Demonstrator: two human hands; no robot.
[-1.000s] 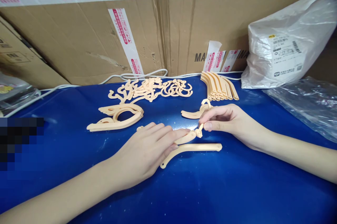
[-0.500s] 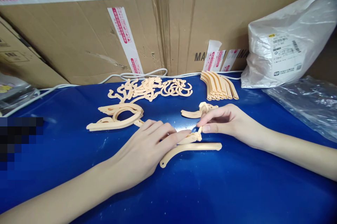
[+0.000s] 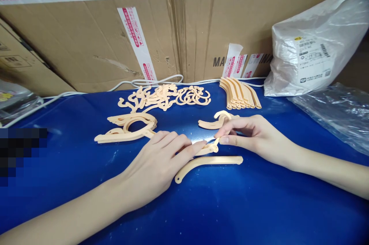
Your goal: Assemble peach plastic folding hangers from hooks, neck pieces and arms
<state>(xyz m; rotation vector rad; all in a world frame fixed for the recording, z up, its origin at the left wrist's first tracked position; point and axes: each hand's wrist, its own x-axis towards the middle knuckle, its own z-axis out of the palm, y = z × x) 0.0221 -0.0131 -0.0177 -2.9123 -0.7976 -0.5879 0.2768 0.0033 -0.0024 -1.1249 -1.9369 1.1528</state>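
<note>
Your left hand [image 3: 161, 160] lies flat and spread, palm down. Its fingers are stretched over a peach plastic hanger arm [image 3: 203, 151] and press it onto the blue table [image 3: 230, 206]; it grips nothing. One end of that arm pokes out past your fingertips, and the other shows behind your knuckles (right next to the stack of assembled hangers [image 3: 127, 128]).

Your right hand [image 3: 249, 135] has thumb and forefinger closed in a pinch on a small hook piece [image 3: 216, 146]. That piece meets the exposed end of the arm, just beside your left fingertips.

A second curved arm [image 3: 209, 161] lies loose on the table just in front of both hands, with its rounded end near your left thumb. Behind your right fingers rests another curved piece [image 3: 213, 123].

Farther back, a pile of hooks [image 3: 170, 97] is spread across the middle of the table. To its right, a neat stack of arms [image 3: 240, 93] stands on edge. A white cable [image 3: 161, 82] runs along the foot of the cardboard boxes [image 3: 86, 45].

At the right, a white plastic bag [image 3: 314, 45] leans against the boxes, and a clear plastic bag [image 3: 337, 114] lies in front of it.
</note>
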